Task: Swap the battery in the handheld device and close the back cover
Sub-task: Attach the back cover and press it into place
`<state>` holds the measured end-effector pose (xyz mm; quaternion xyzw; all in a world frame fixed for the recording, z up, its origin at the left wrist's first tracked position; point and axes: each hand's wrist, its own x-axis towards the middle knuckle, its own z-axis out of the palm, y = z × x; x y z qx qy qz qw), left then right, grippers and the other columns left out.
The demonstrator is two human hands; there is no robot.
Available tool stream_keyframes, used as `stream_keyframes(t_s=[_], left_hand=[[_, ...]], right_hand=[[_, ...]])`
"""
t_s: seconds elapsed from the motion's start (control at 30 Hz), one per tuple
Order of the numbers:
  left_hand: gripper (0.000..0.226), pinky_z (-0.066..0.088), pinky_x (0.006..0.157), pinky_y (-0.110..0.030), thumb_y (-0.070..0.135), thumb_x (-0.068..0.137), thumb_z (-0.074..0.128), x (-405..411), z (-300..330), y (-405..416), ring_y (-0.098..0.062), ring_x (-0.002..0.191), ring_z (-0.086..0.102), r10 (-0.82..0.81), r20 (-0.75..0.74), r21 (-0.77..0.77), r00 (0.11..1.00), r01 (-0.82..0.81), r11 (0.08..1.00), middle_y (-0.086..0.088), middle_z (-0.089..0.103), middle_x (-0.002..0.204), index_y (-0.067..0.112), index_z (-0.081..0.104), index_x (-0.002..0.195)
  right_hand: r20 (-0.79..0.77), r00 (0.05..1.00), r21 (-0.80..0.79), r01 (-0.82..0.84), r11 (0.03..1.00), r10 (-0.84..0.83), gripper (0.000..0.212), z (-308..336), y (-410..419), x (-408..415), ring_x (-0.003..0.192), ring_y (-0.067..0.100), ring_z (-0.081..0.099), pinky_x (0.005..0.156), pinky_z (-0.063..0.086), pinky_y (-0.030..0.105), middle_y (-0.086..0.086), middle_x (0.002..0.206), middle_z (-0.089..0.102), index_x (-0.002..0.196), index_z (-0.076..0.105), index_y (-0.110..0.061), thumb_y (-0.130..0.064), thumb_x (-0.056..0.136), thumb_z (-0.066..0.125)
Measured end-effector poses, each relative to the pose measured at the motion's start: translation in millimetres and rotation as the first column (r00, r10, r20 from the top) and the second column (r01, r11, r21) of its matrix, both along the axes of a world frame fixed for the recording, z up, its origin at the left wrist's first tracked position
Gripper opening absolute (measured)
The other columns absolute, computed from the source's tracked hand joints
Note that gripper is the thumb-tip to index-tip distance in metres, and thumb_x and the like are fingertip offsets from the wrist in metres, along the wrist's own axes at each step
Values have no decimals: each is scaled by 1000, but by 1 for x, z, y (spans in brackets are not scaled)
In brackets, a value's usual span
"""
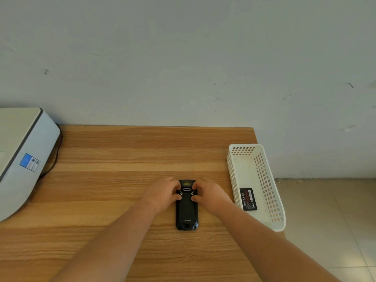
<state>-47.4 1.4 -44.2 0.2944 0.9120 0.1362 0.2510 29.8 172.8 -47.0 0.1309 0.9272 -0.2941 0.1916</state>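
Both hands, left hand point(162, 193) and right hand point(209, 193), pinch the two latches atop the face-down handheld device point(186, 208) mid-desk point(122, 159), likely unlocking or locking its back cover; battery point(248, 199) waits in basket point(272, 200)

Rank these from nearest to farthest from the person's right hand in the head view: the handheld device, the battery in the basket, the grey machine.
1. handheld device: under the right hand, touching it.
2. battery: to its right, lying in the white basket.
3. grey machine: far left on the table.
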Motion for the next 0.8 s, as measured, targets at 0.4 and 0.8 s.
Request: stream_keyframes(t_s=[0.4, 0.8], left_hand=[[27, 45, 88, -30, 31, 88, 68, -8, 5, 9, -12, 107, 51, -293, -149, -35, 944, 292, 956, 8, 60, 113, 23, 59, 111], [21, 47, 79, -30, 24, 85, 70, -11, 11, 16, -12, 91, 54, -268, -40, -49, 963, 266, 963, 9, 60, 99, 26, 50, 91]], right_hand=[[-6, 935, 204, -346, 916, 355, 34, -2, 4, -13, 117, 19, 46, 89, 48, 36, 0, 120, 51, 119, 60, -19, -33, 88, 66], [23, 940, 179, -339, 923, 341, 34, -4, 7, -17, 116, 20, 47, 91, 47, 37, 0, 119, 52, 115, 59, -19, -33, 86, 68]])
